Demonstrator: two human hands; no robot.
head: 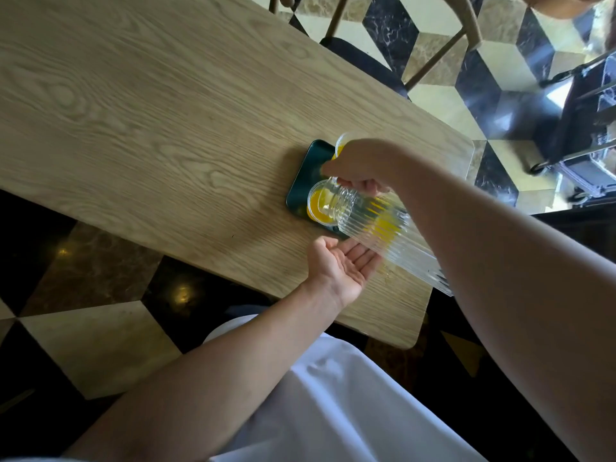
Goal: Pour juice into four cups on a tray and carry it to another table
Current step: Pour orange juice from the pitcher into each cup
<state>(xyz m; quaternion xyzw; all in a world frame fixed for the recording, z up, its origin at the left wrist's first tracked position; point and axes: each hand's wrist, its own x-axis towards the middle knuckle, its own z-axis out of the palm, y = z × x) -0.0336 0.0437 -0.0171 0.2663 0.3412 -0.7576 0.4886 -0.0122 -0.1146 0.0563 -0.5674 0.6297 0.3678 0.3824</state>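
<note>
A dark green tray (308, 171) lies on the wooden table (140, 128). My right hand (361, 166) grips the neck of a ribbed clear glass carafe (383, 228), tilted with its mouth over a clear cup (320, 208) that holds orange juice at the tray's near end. A little juice shows inside the carafe. Another clear cup with juice (341, 146) peeks out behind my right hand at the tray's far end. My left hand (340, 265) is palm up with fingers apart, just under the carafe's body. My right hand and the carafe hide the rest of the tray.
The table's rounded corner (466, 145) and near edge are close to the tray. A wooden chair with a dark seat (363, 61) stands beyond the table. A metal cart (586, 135) is at the right on the chequered marble floor. My white apron (333, 411) is below.
</note>
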